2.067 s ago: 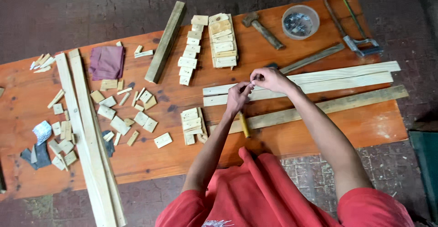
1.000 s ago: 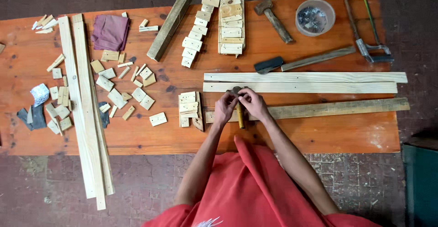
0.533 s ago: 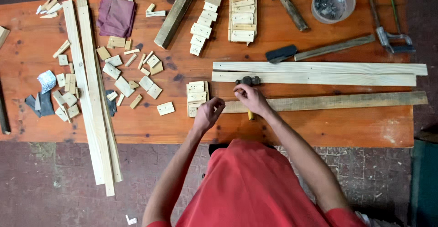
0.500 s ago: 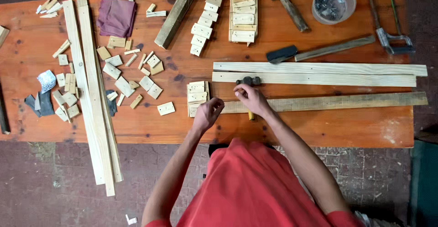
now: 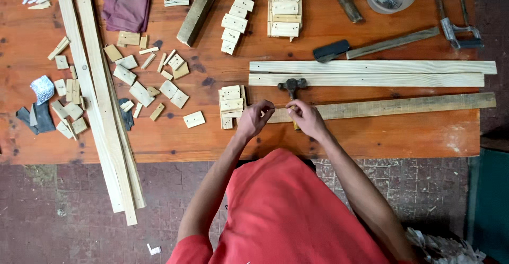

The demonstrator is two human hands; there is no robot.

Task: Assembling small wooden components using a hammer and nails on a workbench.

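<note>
Both hands are low at the near edge of the orange table now. The left hand, which half a second ago hung apart below the short stack of blocks, has come in beside the right hand, and the two nearly meet over the near end of the dark plank. That reads as setting something small in place, though whatever sits between the fingertips is too small to tell. Left hand loosely curled, fingers pinched together; right hand cupped, fingers bent down on the plank. The hammer lies just beyond the right hand, head up against the pale strips, unheld.

Count: two pale strips beyond the hands, one dark plank under them, three long slats far off to the left hand's side, one purple cloth.
</note>
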